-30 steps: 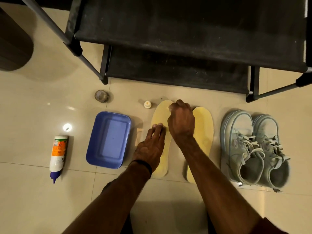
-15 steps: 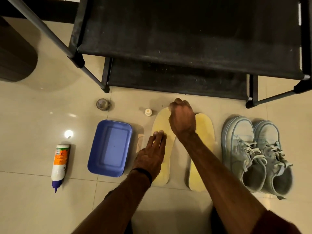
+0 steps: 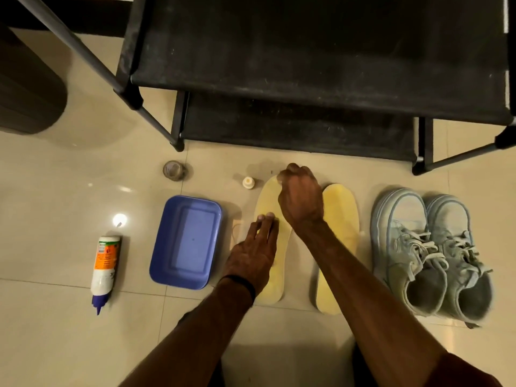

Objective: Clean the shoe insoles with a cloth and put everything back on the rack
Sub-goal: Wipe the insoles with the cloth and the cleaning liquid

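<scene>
Right hand (image 3: 300, 199) barely shifted at left insole (image 3: 269, 247) toe, fingers curled, contents unclear, left hand (image 3: 252, 258) fingers flat on it

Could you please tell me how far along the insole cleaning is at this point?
Done: both insoles are out of the sneakers and lie on the floor. In hand: the left hand presses flat on the left insole while the curled right hand works at its toe end; any cloth in its grip is hidden. Left: the right insole, then returning everything to the empty black rack.
</scene>
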